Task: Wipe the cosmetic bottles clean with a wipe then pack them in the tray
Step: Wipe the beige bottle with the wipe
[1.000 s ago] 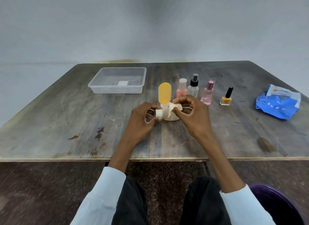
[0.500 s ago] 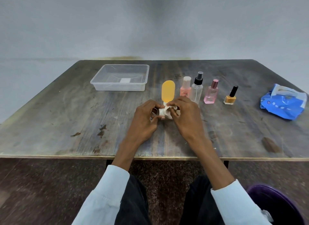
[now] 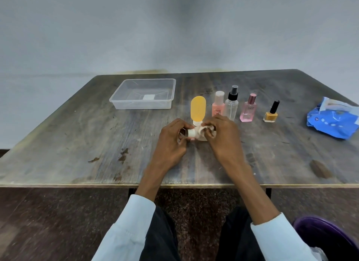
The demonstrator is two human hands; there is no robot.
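- Head view: left hand (image 3: 171, 142) curls its fingers round the white-capped end of a small bottle (image 3: 191, 133) held on its side low over the table (image 3: 77, 144); right hand (image 3: 221, 138) pinches a bunched wipe (image 3: 203, 130) against the bottle's other end
- Risk: the bottle is smooth and probably damp from the wipe, so it may slip out of a light grip and roll along the tabletop
- Risk: the yellow tube (image 3: 198, 108) stands inverted on its narrow cap just behind the hands; a knuckle nudge is likely to topple it into the neighbouring bottles
- Risk: the peach bottle (image 3: 218, 106) and clear spray bottle (image 3: 231, 105) stand close beside each other, tall and narrow, so one tipping could knock over the other
- Materials: pink perfume bottle (image 3: 248, 111) is flat-sided and translucent; nail polish (image 3: 270, 114) is squat with a black cap
- Tray (image 3: 143, 105) is thin clear plastic, rectangular, at far left, holding no bottles
- Wipes pack (image 3: 334, 121) is crinkled blue film, at far right
- Table surface is worn, streaked wood, rough-looking
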